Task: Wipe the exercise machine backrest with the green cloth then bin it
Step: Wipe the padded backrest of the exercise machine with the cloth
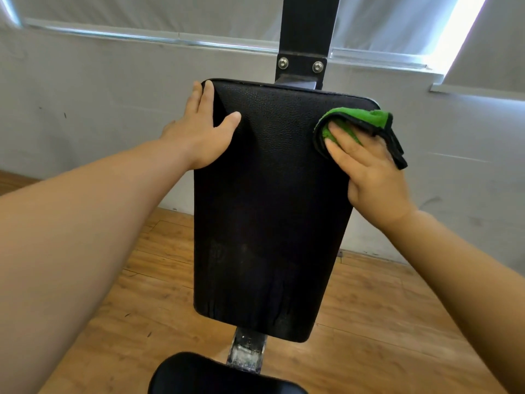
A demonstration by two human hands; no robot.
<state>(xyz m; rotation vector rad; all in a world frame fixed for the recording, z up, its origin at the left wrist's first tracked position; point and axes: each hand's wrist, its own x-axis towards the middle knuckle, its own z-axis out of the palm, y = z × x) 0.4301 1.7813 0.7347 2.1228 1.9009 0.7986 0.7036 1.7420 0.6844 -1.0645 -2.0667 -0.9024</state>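
A: Black pebbled vinyl, that is the padded rectangular backrest (272, 206), tilted up on its dark steel post (308, 32) with two bolts at the bracket. It takes up the middle of the view. Below it sits the rounded black seat pad (216, 375), joined by a scuffed metal bar (246, 352).

B: And around it?

A: Honey-coloured wooden plank floor (369, 322) and a grey wall (99, 109) behind. No bin shows anywhere, so I judge it lies outside the view.

B: The hands?

A: The left hand (203, 132) lies flat and spread on the upper left edge of the backrest, fingers over the rim, thumb on the face, gripping nothing. The right hand (366, 172) presses the folded green microfibre cloth with black trim (366, 119) against the upper right edge, fingers closed onto it.

B: How would the cloth handle?

A: Soft, light and limp, I judge; a loose corner already hangs off the side. Best bunched in the palm so it does not unfold mid-stroke. The vinyl looks smooth enough to glide over.

B: Anything in the way?

A: Only the left hand, resting on surface not yet wiped.
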